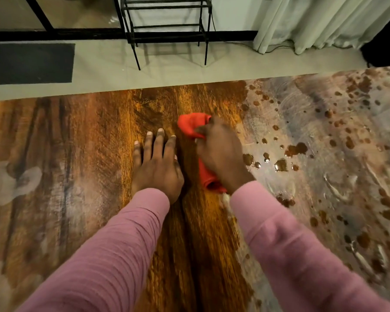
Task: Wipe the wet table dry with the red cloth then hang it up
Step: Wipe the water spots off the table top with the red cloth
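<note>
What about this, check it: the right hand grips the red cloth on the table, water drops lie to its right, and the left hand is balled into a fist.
One thing is wrong. The head view shows the left hand flat on the table, fingers straight, not in a fist. The right hand does grip the red cloth, with water drops to its right.

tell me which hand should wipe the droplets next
Right. The right hand grips the red cloth, and the droplets lie just to its right on the table; the left hand rests flat and holds nothing.
</note>
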